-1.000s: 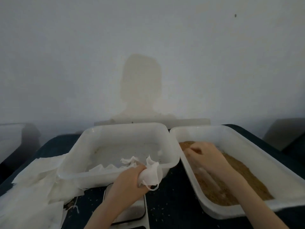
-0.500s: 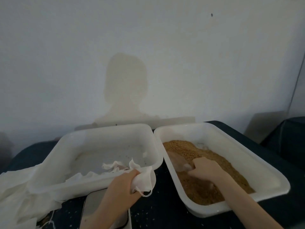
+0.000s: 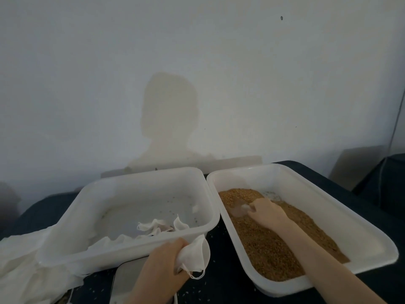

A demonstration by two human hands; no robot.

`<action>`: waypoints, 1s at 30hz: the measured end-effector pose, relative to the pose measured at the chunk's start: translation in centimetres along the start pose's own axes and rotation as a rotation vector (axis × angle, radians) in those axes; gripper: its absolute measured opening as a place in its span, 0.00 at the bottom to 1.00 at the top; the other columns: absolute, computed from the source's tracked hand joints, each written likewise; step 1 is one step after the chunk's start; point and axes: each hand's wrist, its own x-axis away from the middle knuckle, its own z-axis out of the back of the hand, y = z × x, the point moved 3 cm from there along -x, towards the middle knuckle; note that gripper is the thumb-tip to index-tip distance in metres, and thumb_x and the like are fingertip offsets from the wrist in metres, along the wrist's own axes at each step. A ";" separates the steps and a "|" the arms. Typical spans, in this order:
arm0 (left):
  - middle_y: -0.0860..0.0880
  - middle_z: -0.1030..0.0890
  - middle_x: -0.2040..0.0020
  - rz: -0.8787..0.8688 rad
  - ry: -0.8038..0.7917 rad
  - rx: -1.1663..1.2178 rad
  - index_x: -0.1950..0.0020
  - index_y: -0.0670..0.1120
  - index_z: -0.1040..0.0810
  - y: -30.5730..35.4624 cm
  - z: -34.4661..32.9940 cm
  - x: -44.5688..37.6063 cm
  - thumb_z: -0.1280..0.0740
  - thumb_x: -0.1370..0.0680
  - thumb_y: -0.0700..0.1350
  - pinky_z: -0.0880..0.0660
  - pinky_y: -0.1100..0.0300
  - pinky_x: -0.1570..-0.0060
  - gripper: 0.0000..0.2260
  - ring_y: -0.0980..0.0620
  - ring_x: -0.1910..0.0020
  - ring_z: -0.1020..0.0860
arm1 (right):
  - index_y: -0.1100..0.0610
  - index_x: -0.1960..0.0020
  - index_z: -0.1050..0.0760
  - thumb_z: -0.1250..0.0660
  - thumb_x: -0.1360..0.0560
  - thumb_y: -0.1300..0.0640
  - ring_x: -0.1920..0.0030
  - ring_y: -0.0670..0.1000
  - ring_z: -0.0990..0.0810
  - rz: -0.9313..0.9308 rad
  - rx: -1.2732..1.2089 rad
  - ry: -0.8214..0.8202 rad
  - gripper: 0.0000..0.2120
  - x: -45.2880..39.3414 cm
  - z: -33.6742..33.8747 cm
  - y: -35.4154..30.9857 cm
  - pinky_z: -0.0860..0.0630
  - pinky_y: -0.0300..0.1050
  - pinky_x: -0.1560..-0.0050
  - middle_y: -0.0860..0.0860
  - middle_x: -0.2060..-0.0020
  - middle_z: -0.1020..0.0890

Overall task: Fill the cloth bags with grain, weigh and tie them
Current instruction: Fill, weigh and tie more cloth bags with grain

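Scoop (image 3: 240,209) now in right hand (image 3: 268,213), fingers curled round its handle, dug into grain (image 3: 269,244) (tray (image 3: 328,189) half full). Left hand (image 3: 163,263) grips empty bag (image 3: 195,254) beside it; filling seems imminent.

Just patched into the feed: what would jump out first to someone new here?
The brown grain filling the right white tub, with the right hand dug into it at the far end. Near the front edge, the left hand grips a white cloth bag beside the left tub.
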 end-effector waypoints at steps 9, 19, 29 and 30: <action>0.70 0.24 0.60 -0.006 -0.002 -0.015 0.60 0.61 0.29 -0.5 0.5 0.2 0.29 0.32 0.50 0.32 0.73 0.62 0.10 0.67 0.58 0.25 | 0.53 0.52 0.27 0.43 0.18 0.49 0.61 0.49 0.25 0.043 -0.132 0.166 0.10 0.6 0.6 1.6 0.25 0.46 0.55 0.49 0.59 0.24; 0.73 0.25 0.54 0.017 0.059 0.002 0.53 0.65 0.28 -2.3 0.9 0.6 0.28 0.30 0.47 0.30 0.73 0.60 0.14 0.68 0.55 0.25 | 0.43 0.40 0.24 0.33 0.25 0.48 0.63 0.43 0.24 0.124 -0.303 0.340 0.13 1.2 1.5 1.6 0.26 0.39 0.62 0.42 0.58 0.23; 0.63 0.21 0.64 0.173 0.183 -0.047 0.58 0.60 0.27 -5.3 4.2 2.1 0.29 0.34 0.59 0.30 0.70 0.68 0.10 0.67 0.62 0.23 | 0.44 0.46 0.18 0.28 0.27 0.59 0.55 0.46 0.19 0.537 -0.661 -0.066 0.14 4.3 2.7 -1.7 0.22 0.38 0.52 0.46 0.54 0.16; 0.62 0.21 0.65 0.189 0.190 -0.066 0.59 0.61 0.28 -5.6 4.5 2.3 0.29 0.33 0.58 0.30 0.71 0.68 0.10 0.68 0.63 0.24 | 0.46 0.45 0.17 0.28 0.28 0.59 0.53 0.47 0.18 0.561 -0.674 -0.115 0.13 4.7 2.7 -1.9 0.22 0.39 0.50 0.47 0.53 0.15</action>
